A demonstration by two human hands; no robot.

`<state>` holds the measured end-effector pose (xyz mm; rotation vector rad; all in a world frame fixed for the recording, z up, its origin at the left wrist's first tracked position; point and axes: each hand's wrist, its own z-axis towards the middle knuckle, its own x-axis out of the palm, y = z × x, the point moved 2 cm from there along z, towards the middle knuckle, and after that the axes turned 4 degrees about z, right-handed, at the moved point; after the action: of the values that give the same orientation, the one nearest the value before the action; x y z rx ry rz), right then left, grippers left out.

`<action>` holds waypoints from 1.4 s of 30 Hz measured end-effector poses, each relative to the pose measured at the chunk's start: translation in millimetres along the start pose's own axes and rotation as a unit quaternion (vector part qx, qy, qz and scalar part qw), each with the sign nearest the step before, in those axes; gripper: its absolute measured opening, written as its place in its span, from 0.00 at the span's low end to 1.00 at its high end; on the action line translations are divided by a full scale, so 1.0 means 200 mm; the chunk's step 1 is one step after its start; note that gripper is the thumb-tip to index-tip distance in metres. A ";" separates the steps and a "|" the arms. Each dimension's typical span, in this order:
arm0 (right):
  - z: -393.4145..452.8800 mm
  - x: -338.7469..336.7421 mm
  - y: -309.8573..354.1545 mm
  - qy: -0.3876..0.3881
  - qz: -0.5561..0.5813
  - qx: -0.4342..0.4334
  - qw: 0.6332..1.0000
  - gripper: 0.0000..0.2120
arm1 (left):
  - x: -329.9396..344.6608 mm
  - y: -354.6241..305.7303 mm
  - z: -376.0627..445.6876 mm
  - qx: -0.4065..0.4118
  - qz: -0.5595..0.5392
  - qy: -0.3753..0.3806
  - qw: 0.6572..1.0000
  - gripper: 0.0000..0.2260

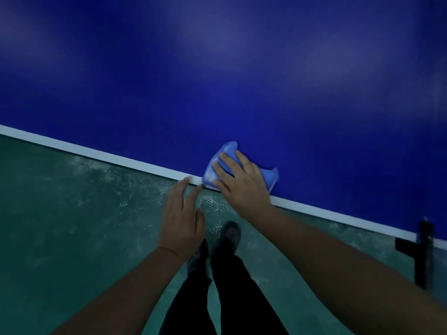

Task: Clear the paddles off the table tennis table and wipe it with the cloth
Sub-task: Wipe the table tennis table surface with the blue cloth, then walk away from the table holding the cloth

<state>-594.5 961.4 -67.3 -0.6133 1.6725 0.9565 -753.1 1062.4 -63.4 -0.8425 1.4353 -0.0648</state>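
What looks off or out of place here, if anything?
Nothing stands out. Right hand presses the blue cloth flat on the table near its white edge; left hand touches that edge. No paddles in view.

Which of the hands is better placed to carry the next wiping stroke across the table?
Right. The right hand already lies flat on the blue cloth on the table near its white edge. The left hand holds nothing, its fingertips just reaching that edge.

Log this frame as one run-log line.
stage: wiping | right hand: pressing cloth flat on table near white edge | left hand: open, fingertips at edge | paddles: none in view
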 end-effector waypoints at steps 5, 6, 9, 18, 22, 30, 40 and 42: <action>-0.36 -0.06 -0.33 0.025 -0.062 0.187 0.980 0.24 | 0.00 -0.04 -0.06 0.043 0.008 0.020 0.999 0.20; -0.45 -0.09 -0.41 -0.019 -0.041 0.256 0.965 0.22 | 0.01 -0.06 -0.08 0.043 0.009 0.030 0.999 0.20; -0.77 -0.15 -0.66 -0.041 -0.014 0.409 0.911 0.19 | 0.06 -0.12 -0.12 0.059 0.007 0.069 0.996 0.21; -1.55 -0.09 -0.72 -0.091 0.140 0.561 0.811 0.22 | 0.30 -0.63 -0.29 0.154 0.004 0.225 0.962 0.22; -1.95 0.01 -0.45 -0.173 0.257 0.572 0.759 0.20 | 0.37 -0.83 -0.43 0.184 -0.008 0.270 0.945 0.21; -3.08 0.06 -0.34 -0.286 0.320 0.653 0.624 0.17 | 0.65 -1.61 -0.93 0.266 -0.012 0.345 0.900 0.19; -4.30 -0.23 -0.50 -0.418 0.315 0.687 0.504 0.15 | 1.15 -2.70 -1.78 0.331 -0.061 0.433 0.836 0.17; -4.47 -0.26 -0.55 -0.440 0.313 0.694 0.477 0.15 | 1.24 -2.89 -1.86 0.355 -0.065 0.450 0.817 0.17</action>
<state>-974.3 151.1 52.4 1.4783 1.0578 -0.0368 -781.0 345.7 76.9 -0.2426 2.0013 -1.1722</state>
